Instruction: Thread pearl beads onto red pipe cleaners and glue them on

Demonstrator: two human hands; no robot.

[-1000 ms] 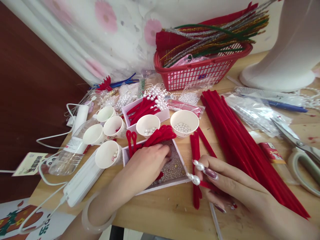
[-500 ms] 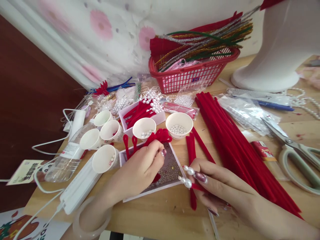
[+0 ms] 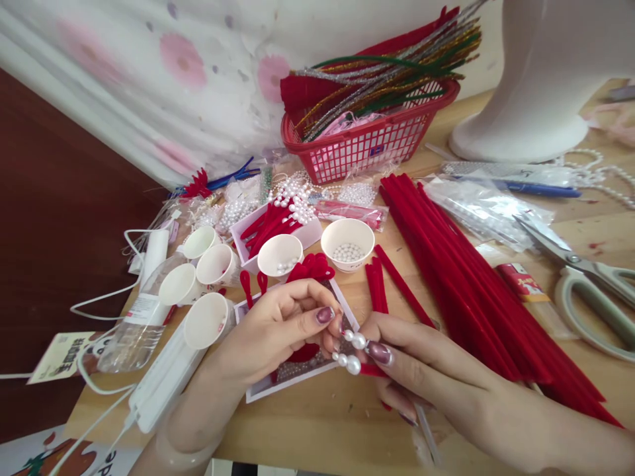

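My right hand (image 3: 421,363) pinches red pipe cleaner pieces (image 3: 372,371) between thumb and fingers, and white pearl beads (image 3: 353,364) in two short rows stick out from its fingertips. Close beside the beads is my left hand (image 3: 292,324), its fingers curled and thumb pressed in; whatever it pinches is hidden. Below and behind it lies a shallow pale tray (image 3: 292,387) with small beads and red loops (image 3: 312,266) in it. Two paper cups of white beads, one (image 3: 347,244) nearer the middle and another (image 3: 280,256), stand just behind the tray.
Long red pipe cleaners (image 3: 461,284) and scissors (image 3: 590,271) lie on the right. A red basket (image 3: 367,155) stands at the back, near a white stand (image 3: 516,132). On the left are more paper cups (image 3: 206,322), a plastic bottle (image 3: 136,337) and a power strip (image 3: 166,373).
My left hand has moved from the tray's red loops rightward to the pearl beads. My right hand has shifted slightly left with the beaded pieces, bringing both hands together.
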